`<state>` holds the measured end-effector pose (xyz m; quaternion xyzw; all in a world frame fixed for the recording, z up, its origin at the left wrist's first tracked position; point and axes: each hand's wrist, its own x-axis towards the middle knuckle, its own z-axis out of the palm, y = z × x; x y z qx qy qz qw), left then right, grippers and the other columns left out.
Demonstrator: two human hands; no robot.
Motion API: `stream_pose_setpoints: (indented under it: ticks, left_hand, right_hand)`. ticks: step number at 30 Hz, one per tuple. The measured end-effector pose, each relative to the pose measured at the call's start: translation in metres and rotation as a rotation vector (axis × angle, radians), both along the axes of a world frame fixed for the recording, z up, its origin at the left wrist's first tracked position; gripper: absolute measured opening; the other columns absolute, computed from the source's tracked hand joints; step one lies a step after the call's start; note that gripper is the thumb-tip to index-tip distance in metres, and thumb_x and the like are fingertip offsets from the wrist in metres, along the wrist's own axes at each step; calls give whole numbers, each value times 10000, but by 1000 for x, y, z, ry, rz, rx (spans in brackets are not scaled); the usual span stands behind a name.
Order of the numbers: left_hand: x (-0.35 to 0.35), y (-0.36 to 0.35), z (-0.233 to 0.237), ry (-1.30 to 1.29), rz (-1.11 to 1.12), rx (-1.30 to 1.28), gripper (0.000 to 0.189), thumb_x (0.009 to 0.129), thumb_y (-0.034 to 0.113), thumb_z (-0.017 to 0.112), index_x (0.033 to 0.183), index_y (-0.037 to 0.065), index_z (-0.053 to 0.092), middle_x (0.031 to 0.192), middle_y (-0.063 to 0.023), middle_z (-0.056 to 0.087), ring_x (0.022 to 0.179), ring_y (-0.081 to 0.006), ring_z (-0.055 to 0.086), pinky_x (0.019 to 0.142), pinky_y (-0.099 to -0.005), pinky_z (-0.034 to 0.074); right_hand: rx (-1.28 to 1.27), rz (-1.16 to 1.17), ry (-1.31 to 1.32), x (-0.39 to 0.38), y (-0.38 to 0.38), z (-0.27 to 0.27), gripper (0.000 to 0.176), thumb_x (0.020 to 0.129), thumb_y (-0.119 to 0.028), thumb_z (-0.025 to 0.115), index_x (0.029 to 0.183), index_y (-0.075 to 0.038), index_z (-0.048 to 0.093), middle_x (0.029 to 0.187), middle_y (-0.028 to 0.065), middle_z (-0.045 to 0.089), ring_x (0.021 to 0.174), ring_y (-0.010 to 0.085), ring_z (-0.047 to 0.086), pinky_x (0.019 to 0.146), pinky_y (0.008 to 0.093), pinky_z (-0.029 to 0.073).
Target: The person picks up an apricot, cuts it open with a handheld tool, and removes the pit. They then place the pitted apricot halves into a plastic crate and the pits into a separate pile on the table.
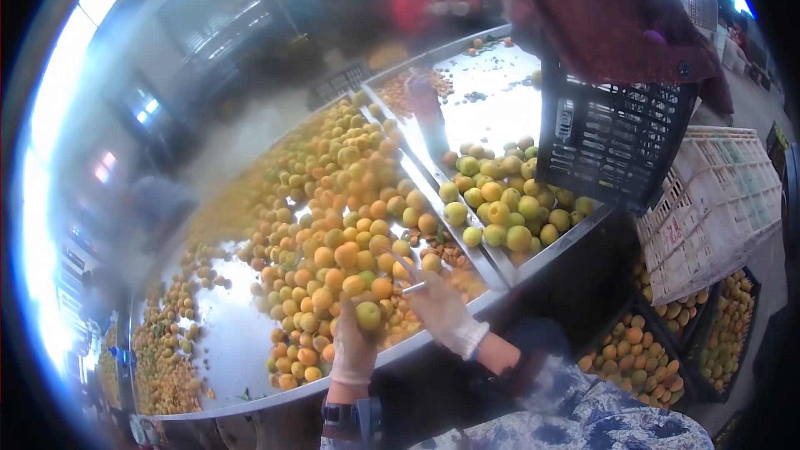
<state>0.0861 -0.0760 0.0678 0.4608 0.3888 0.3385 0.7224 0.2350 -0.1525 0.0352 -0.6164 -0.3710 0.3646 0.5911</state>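
Observation:
My left hand [354, 348], in a pale glove, is closed around a greenish-yellow apricot [367, 315] above the front edge of the metal table. My gloved right hand [446, 310] is just to the right, fingers closed on a slim knife-like tool [414, 287] whose short silvery part shows; its exact kind is hard to make out. Beyond both hands spreads a large heap of orange and yellow apricots [346, 254]. Split apricot pieces [454, 257] lie near the metal divider, past my right hand.
Right of the divider [450, 208], greener apricots [518, 208] are piled. Above them a person in a dark red sleeve [617, 17] is at a tilted black crate [617, 137]. A white crate [712, 208] and filled fruit crates [637, 358] stand at the right.

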Motion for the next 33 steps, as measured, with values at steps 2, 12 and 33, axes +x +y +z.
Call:
stream_pose_setpoints:
  ticks: [2,12,33]
  left_hand:
    - [1,-9,10,11,21,72,489,992,527,396,1028,82,595,813,-16,575,666,-104,536,553,-197,437]
    - [-11,-51,35,-66,67,283,446,1015,399,380,961,22,612,915,-93,633,820,-176,594,741,-310,471]
    - [-91,-88,70,133,296,782,280,952,127,404,796,-13,589,775,-138,601,727,-267,589,673,-361,458]
  right_hand:
    - [202,-40,-61,-15,-10,8,425,890,-199,559,1296,-104,478,870,128,633,819,278,644,761,393,501]
    - [146,-83,-556,-61,-56,70,566,874,-231,561,1385,-108,354,853,215,656,779,412,644,680,513,504]
    - [196,109,-376,-143,-57,63,402,868,-205,576,1243,-74,514,782,218,660,744,423,650,678,501,512]
